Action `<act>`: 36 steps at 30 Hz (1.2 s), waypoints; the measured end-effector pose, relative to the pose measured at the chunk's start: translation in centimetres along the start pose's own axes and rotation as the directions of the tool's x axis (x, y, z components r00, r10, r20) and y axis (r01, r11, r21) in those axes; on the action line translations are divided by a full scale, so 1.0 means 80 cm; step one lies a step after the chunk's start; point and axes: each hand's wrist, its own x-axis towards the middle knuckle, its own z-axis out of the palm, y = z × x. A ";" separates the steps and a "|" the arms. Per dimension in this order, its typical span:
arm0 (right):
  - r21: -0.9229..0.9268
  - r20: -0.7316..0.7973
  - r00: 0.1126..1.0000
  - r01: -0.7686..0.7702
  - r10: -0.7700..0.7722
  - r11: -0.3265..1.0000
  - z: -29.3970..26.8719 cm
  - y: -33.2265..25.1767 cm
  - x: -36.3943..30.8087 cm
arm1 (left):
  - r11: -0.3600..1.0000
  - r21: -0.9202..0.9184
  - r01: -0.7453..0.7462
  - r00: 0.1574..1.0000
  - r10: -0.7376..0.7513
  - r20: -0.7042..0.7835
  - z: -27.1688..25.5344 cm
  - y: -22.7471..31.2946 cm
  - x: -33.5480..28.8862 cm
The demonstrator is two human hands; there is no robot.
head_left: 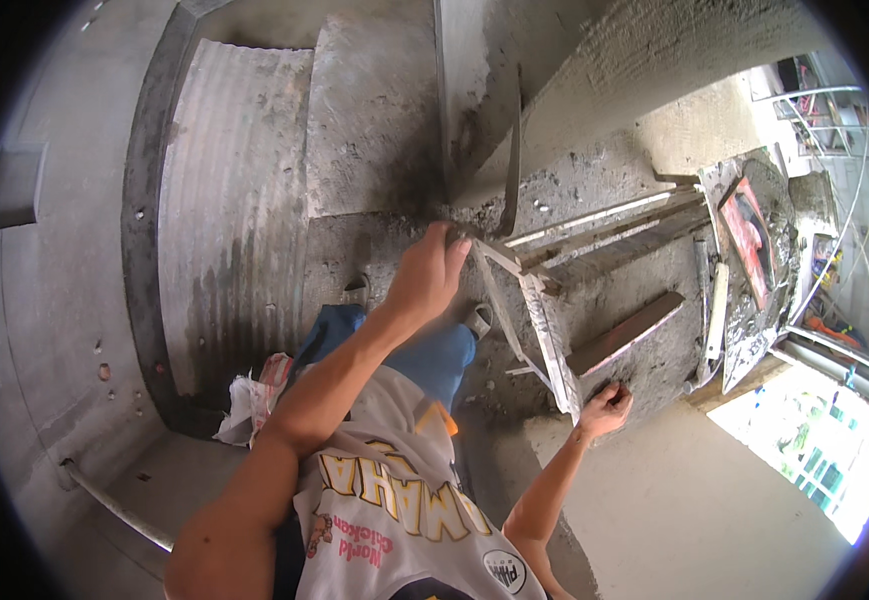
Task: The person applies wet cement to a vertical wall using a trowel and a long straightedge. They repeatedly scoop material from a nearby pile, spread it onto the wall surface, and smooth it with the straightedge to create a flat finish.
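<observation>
My left hand [426, 278] is closed at the upper left end of a narrow, mortar-smeared angled frame [536, 318] with pale bars. The frame slants down to the right in front of my legs. Beside its lower end my right hand [606, 408] is closed, its fingers curled; whether they hold the frame or something else is hidden. A short plank [626, 335] with a reddish edge lies just above my right hand. Long pale-edged boards [609, 222] run from the frame toward the right.
A red mortar-covered tool [747, 243] rests on a spattered board [764, 325], near a tool with a pale handle [717, 315]. Corrugated sheet [234, 200] lies at the left. A concrete slope [644, 80] rises ahead. A pipe [119, 507] projects at lower left.
</observation>
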 end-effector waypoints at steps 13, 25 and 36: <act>0.045 -0.020 1.000 0.017 -0.016 0.999 -0.003 -0.004 0.001 | 0.999 0.039 0.015 1.000 -0.015 0.004 0.001 0.006 0.006; 0.037 -0.021 1.000 0.012 -0.012 0.999 -0.004 -0.007 0.002 | 0.987 0.154 0.035 0.999 -0.038 0.021 0.001 -0.003 0.007; 0.062 -0.020 1.000 0.016 -0.014 0.998 -0.007 -0.001 -0.002 | 0.987 0.144 0.078 0.997 -0.081 0.009 0.010 -0.022 -0.007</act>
